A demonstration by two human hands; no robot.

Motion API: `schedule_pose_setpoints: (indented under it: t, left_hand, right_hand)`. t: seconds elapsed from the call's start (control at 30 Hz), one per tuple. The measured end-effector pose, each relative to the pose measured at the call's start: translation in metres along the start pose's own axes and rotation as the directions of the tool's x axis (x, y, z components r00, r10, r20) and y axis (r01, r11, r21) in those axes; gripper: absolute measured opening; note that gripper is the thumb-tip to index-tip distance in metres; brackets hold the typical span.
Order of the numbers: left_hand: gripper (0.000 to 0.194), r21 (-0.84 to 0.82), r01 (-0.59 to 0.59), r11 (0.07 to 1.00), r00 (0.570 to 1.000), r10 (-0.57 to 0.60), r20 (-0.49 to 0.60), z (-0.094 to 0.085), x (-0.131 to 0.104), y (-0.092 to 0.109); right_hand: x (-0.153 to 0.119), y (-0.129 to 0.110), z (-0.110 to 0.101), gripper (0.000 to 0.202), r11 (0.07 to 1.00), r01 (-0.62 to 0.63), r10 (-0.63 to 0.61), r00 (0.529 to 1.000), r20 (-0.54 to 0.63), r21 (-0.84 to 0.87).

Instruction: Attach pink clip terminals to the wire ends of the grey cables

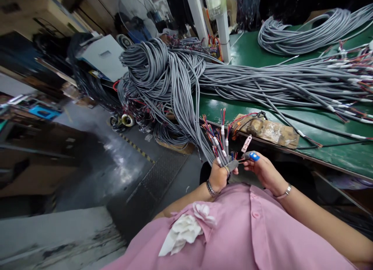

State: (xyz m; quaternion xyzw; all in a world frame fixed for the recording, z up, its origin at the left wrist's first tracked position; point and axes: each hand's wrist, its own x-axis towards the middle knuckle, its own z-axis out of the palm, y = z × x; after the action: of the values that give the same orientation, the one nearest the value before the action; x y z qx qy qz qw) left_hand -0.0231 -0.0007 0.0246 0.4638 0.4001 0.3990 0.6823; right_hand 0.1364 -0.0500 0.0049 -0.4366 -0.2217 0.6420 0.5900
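My left hand [220,176] is closed round a bundle of grey cables [201,140], whose stripped ends fan out above the fist. Coloured wires [207,127] stick out of these ends, past white sleeves on the cables. A grey cover sits on my left thumb. Just to the right, my right hand [260,169] pinches thin wire ends [241,160] that run across from the left hand. One of its fingertips wears a grey cover with blue on it. A small pink tag [246,143] shows just above the right hand.
Long grey cables [262,81] lie along the green bench [329,151] and hang over its left end. A worn wooden block [269,131] sits at the bench's front edge. A coil of cable [303,35] lies at the back right. White posts [223,37] rise from the bench.
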Motion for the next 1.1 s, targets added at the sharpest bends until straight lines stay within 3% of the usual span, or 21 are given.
schedule_pose_setpoints:
  t: [0.13,0.27,0.47,0.67,0.87,1.1]
  left_hand:
    - [0.028,0.040,-0.026,0.999,0.999,0.024,0.031,-0.002,0.000,-0.001]
    - [0.031,0.086,0.002,0.996,0.997,-0.008,0.072,-0.004,0.000,-0.002]
    - [0.029,0.181,0.080,0.980,0.960,-0.125,0.252,-0.006,0.000,-0.001]
    - [0.033,0.145,0.070,0.987,0.985,-0.091,0.148,-0.008,0.001,0.000]
    - [0.033,0.143,0.025,0.989,0.986,-0.048,0.159,-0.005,0.002,0.001]
    - [0.035,0.169,0.018,0.986,0.990,-0.041,0.136,-0.005,0.002,0.001]
  right_hand:
    - [-0.001,-0.010,0.001,0.027,0.995,-0.075,0.083,0.989,0.123,-0.072]
    - [-0.003,-0.016,0.009,0.021,0.980,0.024,0.006,0.989,0.148,-0.198]
    - [-0.004,-0.016,0.021,0.022,0.991,-0.030,0.057,0.976,0.211,-0.127]
    - [0.001,-0.008,0.012,0.023,0.995,-0.035,0.038,0.999,0.032,-0.088]
    - [-0.001,-0.015,0.021,0.023,0.982,0.021,0.010,0.986,0.164,-0.186]
    - [0.000,-0.014,0.028,0.027,0.981,0.031,-0.008,0.993,0.121,-0.190]
